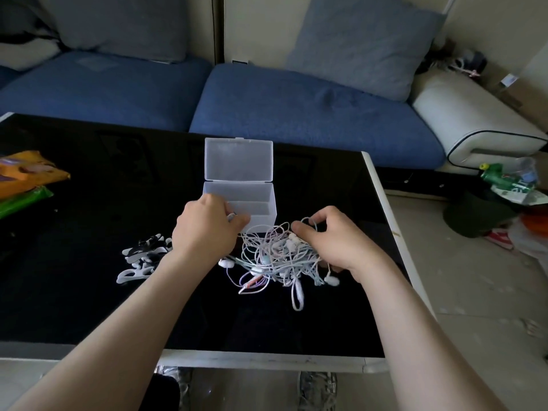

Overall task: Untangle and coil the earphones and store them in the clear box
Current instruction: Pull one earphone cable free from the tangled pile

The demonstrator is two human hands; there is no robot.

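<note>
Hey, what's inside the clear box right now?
The clear box stands open, lid up; nothing shows through its walls. The left hand covers its near left corner, so that part is hidden. The earphones lie tangled outside it.

Two bare forearms reach forward from the lower corners, palms turned down. The left hand (207,229), its back to the camera, curls fingers and thumb in a pinch on one end of the earphones (275,256). The right hand (335,241) grips their cords with bent fingers.
</note>
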